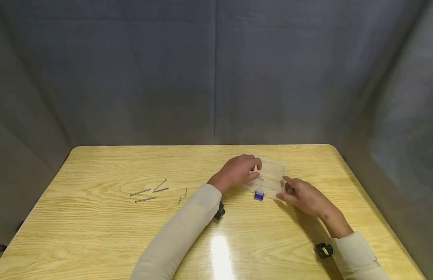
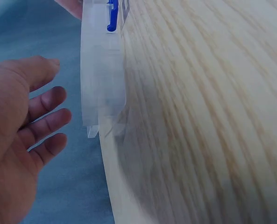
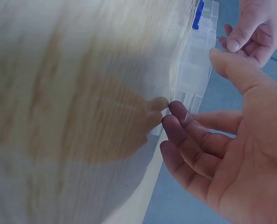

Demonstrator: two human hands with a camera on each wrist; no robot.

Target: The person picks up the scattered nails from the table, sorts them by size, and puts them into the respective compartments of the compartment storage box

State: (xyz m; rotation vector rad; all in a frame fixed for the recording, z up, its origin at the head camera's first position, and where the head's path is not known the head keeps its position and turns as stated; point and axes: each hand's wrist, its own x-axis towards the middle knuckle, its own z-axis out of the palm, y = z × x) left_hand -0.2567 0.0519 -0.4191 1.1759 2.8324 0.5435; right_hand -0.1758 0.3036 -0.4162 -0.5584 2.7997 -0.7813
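Both loosely parted, right grip [image 1: 304, 195] touching clear box [image 1: 272, 169], left grip [image 1: 239, 170] nearby

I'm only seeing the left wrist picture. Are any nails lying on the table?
Observer: Yes! In the head view, four long nails lie on the table, left of the box.
Operator: Is anything inside that box?
Observer: It looks so: something thin, like a small nail, shows there near the left hand's thumb.
Operator: Where's the right hand? I only see a bit at the top.
Observer: It's at the box's right end, with its thumb by the front corner.
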